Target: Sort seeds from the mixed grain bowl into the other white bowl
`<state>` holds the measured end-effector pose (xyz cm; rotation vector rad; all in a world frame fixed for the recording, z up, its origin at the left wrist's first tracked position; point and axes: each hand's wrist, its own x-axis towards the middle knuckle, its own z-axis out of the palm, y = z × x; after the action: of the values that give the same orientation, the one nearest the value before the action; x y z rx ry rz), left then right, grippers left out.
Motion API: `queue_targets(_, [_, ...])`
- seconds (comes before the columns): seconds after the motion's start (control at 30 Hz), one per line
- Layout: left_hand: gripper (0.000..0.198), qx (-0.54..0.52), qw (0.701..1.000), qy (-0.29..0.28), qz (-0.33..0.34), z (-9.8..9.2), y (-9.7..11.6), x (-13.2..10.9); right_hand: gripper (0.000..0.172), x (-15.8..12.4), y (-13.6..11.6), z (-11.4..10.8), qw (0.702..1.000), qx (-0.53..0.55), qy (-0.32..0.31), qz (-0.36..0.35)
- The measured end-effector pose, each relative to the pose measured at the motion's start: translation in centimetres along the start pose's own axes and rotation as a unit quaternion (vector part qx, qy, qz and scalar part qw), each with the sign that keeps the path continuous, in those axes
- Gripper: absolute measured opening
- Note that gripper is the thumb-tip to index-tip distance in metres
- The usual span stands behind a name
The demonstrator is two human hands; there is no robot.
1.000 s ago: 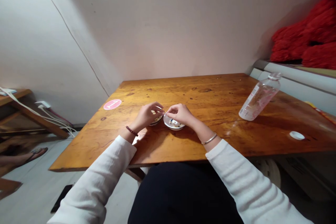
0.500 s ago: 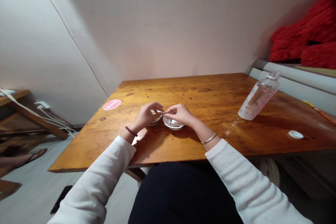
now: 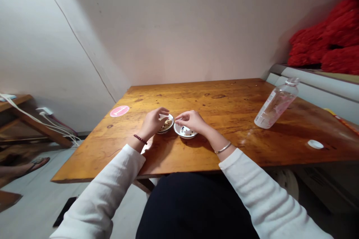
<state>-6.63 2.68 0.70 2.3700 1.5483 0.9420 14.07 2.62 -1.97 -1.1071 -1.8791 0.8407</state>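
Observation:
Two small white bowls stand side by side on the wooden table (image 3: 224, 119). The left bowl (image 3: 172, 122) contains many small tan, bead-like or bean-like pieces. A few small dark and coloured pieces lie in the right bowl (image 3: 185, 135). Over the left bowl's near-left side, my left hand (image 3: 153, 121) is curved, thumb and fingers apart, with nothing visible between them. Above the far rim of the right bowl hovers my right hand (image 3: 192, 120), its index finger and thumb slightly parted. I see nothing held there, though tiny pieces are hard to make out.
A clear plastic bottle (image 3: 276, 104) without its cap stands to the right, near a white cap (image 3: 315, 144). A round pink sticker (image 3: 119, 111) marked 1 is at the table's left. Red fluffy material (image 3: 328, 41) lies on a white surface at far right.
My fingertips, which met between the bowls, have separated. My left hand has drawn left, uncovering more of the left bowl, and my right finger and thumb have parted slightly.

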Motion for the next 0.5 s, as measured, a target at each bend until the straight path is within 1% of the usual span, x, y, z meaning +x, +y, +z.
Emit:
queue_targets(0.07, [0.02, 0.084, 0.996, 0.02, -0.034, -0.14, -0.58, -0.07, 0.023, -0.09, -0.28, -0.06, 1.0, 0.012, -0.004, -0.001])
queue_targets(0.17, [0.021, 0.162, 0.986, 0.015, -0.046, -0.25, -1.07, -0.24, 0.022, -0.18, -0.55, -0.07, 0.999, 0.034, -0.012, 0.002])
queue_targets(0.33, [0.022, 0.183, 0.983, -0.006, -0.027, -0.02, -1.21, -0.36, 0.02, -0.07, -0.19, 0.17, 0.998, 0.055, -0.014, 0.007])
queue_targets(0.5, [0.023, 0.179, 0.983, -0.026, -0.006, -0.02, -1.19, -0.2, 0.015, 0.23, 0.23, 0.31, 1.0, 0.023, 0.016, -0.004])
